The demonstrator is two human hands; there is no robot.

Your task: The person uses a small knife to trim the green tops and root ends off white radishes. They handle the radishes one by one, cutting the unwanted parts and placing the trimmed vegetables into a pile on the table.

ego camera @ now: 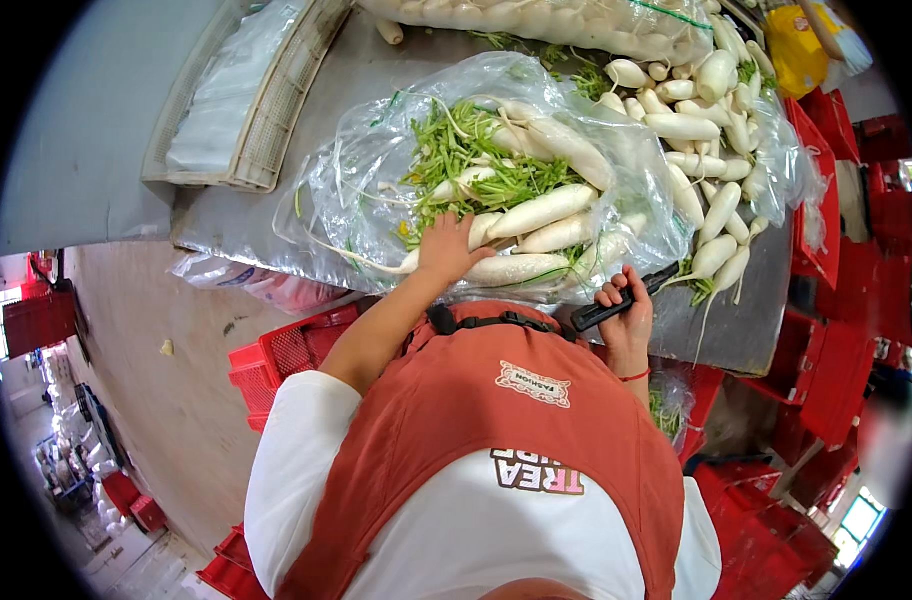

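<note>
My left hand (447, 251) rests palm down over a white radish (519, 268) at the near edge of a pile, fingers extended and thumb spread. In my right hand (627, 304) is a black-handled tool (602, 311), its far end pointing up and right. I cannot make out a blade. The pile of white radishes (546, 210) lies with chopped green stems (463, 161) on a clear plastic bag (366, 142) spread on the metal table (321, 112). Long thin root tails trail out to the left.
Loose radishes (681, 127) are heaped at the right. A packed bag of radishes (538, 26) lies along the back. A cream plastic crate (257, 142) with folded clear bags stands back left. Red crates (306, 345) flank the table below. A person's arm (820, 30) shows at upper right.
</note>
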